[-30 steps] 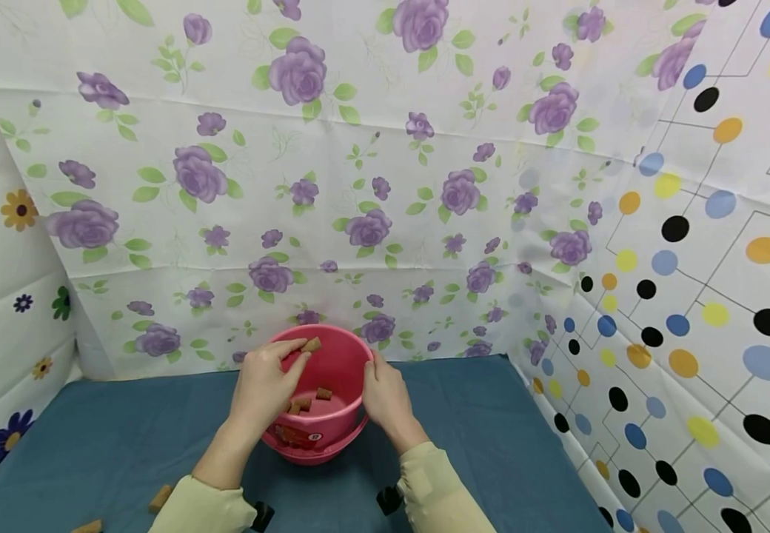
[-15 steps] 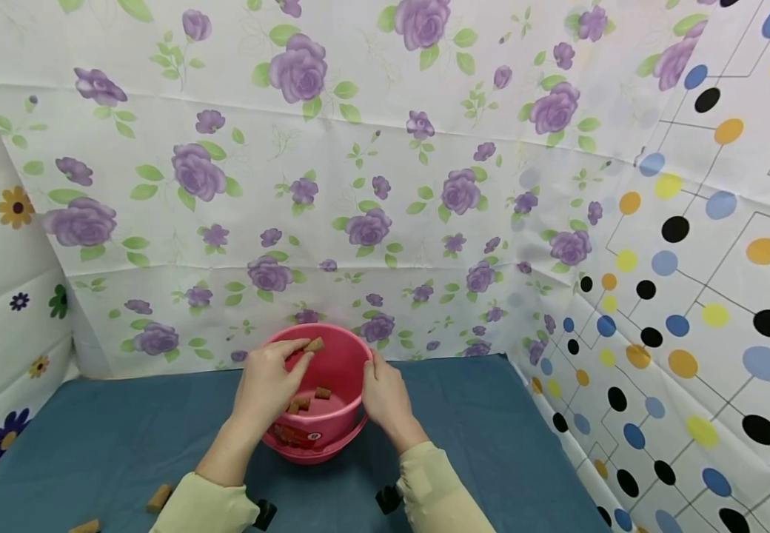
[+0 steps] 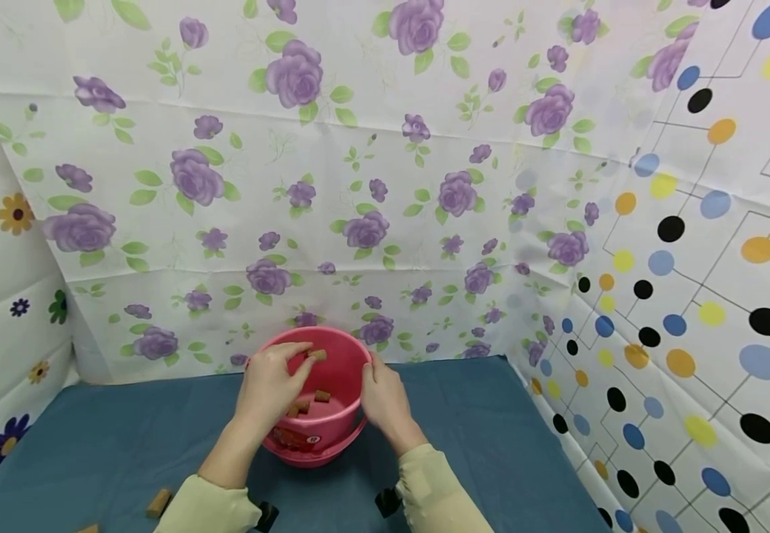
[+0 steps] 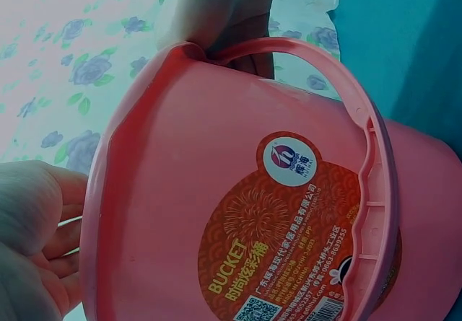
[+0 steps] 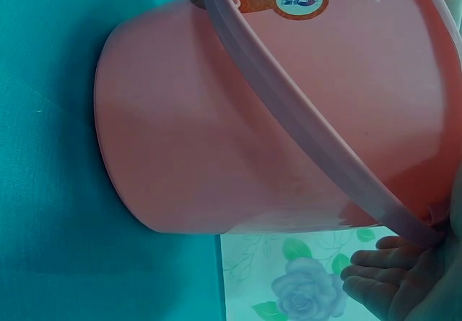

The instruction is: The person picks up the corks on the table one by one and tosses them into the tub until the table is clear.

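Note:
A pink plastic bucket (image 3: 338,426) stands on the table, with its handle (image 4: 375,213) folded down across the front. Over the opening, my left hand (image 3: 270,385) pinches a small brown cork (image 3: 317,355) between thumb and fingers. Inside, several similar corks (image 3: 322,397) lie on the bottom. My right hand (image 3: 385,396) grips the bucket's right rim, thumb on top, close to where the handle joins. From the right wrist view, the fingers (image 5: 375,274) of that hand reach along the outer wall under the rim. The left wrist view hides the pinched cork behind the bucket wall.
Two more corks lie at the table's front left, one beside the left sleeve (image 3: 158,503) and another cut off by the frame edge (image 3: 88,528). A blue cloth (image 3: 478,444) covers the table. Flowered sheeting (image 3: 358,185) rises behind it, and dotted sheeting (image 3: 691,333) on the right.
The left hand's cork has shifted slightly down and right over the opening. The right hand keeps its grip on the rim, and the bucket stays in place.

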Available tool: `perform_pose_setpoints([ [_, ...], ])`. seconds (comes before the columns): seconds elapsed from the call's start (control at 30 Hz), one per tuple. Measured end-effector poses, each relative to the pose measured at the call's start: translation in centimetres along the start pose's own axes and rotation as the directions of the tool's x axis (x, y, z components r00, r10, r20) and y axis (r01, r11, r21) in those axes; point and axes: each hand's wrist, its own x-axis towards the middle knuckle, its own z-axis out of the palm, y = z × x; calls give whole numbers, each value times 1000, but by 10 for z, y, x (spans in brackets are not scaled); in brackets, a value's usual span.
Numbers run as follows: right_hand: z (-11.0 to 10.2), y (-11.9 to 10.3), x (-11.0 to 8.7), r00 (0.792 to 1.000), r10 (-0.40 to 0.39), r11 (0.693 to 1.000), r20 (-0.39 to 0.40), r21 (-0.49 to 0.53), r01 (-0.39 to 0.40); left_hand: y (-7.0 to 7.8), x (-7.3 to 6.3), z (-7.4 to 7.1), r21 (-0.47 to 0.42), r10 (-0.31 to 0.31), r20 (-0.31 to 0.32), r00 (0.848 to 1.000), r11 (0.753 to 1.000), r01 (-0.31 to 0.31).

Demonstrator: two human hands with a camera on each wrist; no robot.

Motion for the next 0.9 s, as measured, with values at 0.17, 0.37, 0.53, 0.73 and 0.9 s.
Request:
perform_pose_setpoints([
  [0.17, 1, 1, 0, 1000, -2, 1000, 1, 3, 2, -2, -3, 1, -6, -3, 1, 1000, 1000, 3],
  [0.37, 1, 1, 0, 1000, -4, 1000, -2, 3, 4, -3, -5, 1, 1, 4, -5, 1000, 1000, -4],
  [0.53, 1, 1, 1, 1000, -7, 1000, -5, 1, 7, -4, -4, 2, 4, 20, -16, 1000, 1000, -20],
  [0.73, 1, 1, 1, 1000, -9, 1000, -9, -6, 9, -3, -5, 3, -6, 17, -14, 1000, 1000, -17],
  [0.9, 1, 0, 1, 1000, -8, 1000, -10, -6, 8, -1, -8, 1, -39, -4, -3, 1000, 999, 4],
])
